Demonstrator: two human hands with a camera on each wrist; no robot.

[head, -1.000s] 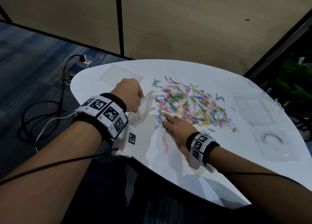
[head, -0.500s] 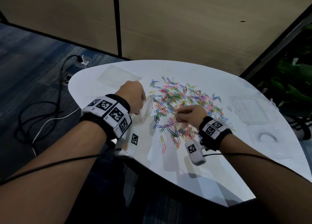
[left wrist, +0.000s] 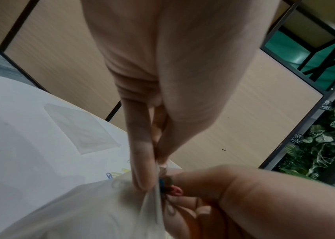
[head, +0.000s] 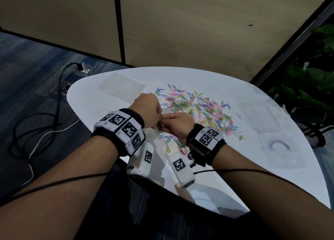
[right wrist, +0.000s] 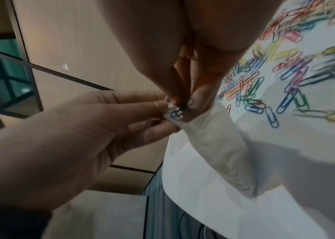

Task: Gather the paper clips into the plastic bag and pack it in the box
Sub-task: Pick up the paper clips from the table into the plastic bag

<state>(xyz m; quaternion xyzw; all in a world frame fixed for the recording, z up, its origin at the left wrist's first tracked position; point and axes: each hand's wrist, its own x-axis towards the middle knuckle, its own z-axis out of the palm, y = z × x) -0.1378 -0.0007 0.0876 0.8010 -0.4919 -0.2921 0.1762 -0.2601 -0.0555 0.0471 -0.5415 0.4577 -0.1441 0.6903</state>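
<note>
A loose pile of coloured paper clips is spread over the middle of the white table. My left hand pinches the rim of a clear plastic bag between thumb and fingers and holds its mouth up. The bag hangs down to the table. My right hand meets the left hand at the bag's mouth and pinches a few paper clips there. A clear plastic box lies at the right of the table, apart from both hands.
A second clear bag lies flat at the table's far left. A clear lid-like tray sits near the right edge. Some clips lie under my right wrist. Cables run over the floor at left; plants stand at right.
My right hand has left the pile and come left to the bag's mouth with a few clips pinched. My left hand has kept its hold on the bag.
</note>
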